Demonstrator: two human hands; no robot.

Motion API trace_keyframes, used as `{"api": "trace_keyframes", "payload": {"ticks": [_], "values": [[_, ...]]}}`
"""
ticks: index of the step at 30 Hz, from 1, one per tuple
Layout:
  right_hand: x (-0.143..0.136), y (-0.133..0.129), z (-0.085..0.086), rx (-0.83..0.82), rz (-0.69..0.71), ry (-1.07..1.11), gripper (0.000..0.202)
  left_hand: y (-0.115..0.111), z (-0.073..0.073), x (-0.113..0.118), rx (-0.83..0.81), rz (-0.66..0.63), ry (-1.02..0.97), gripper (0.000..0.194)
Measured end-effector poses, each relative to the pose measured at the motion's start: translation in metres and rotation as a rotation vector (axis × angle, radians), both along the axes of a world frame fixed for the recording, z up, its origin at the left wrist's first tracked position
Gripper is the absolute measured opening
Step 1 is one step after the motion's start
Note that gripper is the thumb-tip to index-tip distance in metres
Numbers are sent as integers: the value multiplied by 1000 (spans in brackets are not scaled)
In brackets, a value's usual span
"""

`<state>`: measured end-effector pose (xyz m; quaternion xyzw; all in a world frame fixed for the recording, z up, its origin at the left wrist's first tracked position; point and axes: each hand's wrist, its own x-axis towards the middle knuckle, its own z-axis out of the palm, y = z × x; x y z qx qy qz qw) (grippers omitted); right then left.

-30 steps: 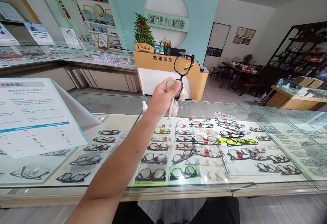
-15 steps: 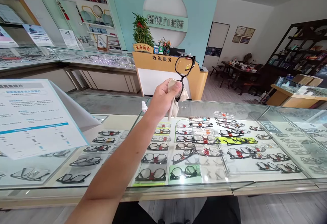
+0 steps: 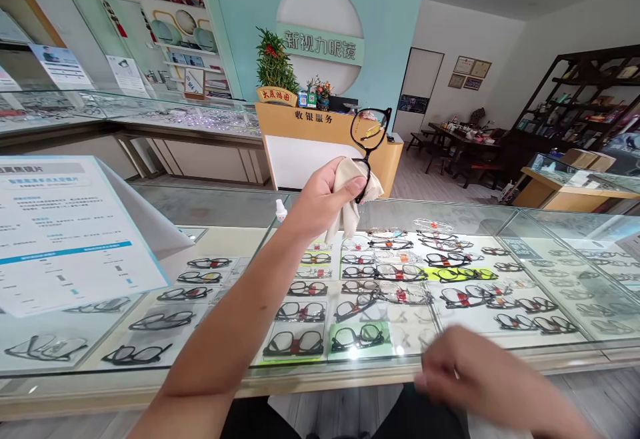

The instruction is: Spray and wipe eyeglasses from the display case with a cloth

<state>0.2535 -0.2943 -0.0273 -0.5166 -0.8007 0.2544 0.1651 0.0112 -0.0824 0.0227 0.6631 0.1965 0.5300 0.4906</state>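
Raised above the glass display case (image 3: 360,377), my left hand (image 3: 330,192) pinches black-framed glasses (image 3: 370,133) through a beige cloth (image 3: 347,215). The glasses stand on end, one lens up over my thumb, the other lens partly covered by the cloth and fingers. My right hand (image 3: 465,369) is low at the right, over the front edge of the case. It is smeared by motion, its fingers look curled, and whether it holds anything does not show.
A small white spray bottle (image 3: 281,211) stands on the case left of my forearm. A large printed sign (image 3: 75,232) leans at the left. Rows of glasses (image 3: 295,343) lie under the glass. A cashier counter (image 3: 287,159) stands beyond.
My right hand has come into view at the lower right. My left hand, with the glasses and cloth, has shifted slightly to the right. The view has moved a little.
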Motion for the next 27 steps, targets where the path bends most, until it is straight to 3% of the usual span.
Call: {"api": "trace_keyframes", "payload": {"ticks": [2,4,6,10,15,19,22,27], "values": [[-7,47,19,64,-140,206,54,-3,2,1,-15,-22,-10,48],[-21,94,41,298,-268,520,40,-4,2,1,-23,-37,-11,48],[-39,135,57,390,-278,778,31,-4,1,1,-23,-61,-3,48],[-65,184,63,276,-167,1024,36,2,-2,0,-29,-93,6,54],[-75,203,53,239,-27,1177,29,10,-9,11,29,-1,-79,47],[-80,208,49,292,-13,1199,27,14,-13,18,6,90,-206,47],[-80,213,47,252,-26,1248,26,14,-10,14,-73,10,-206,50],[-73,218,41,211,-37,1298,27,15,-2,0,-218,-190,-46,44]]}}
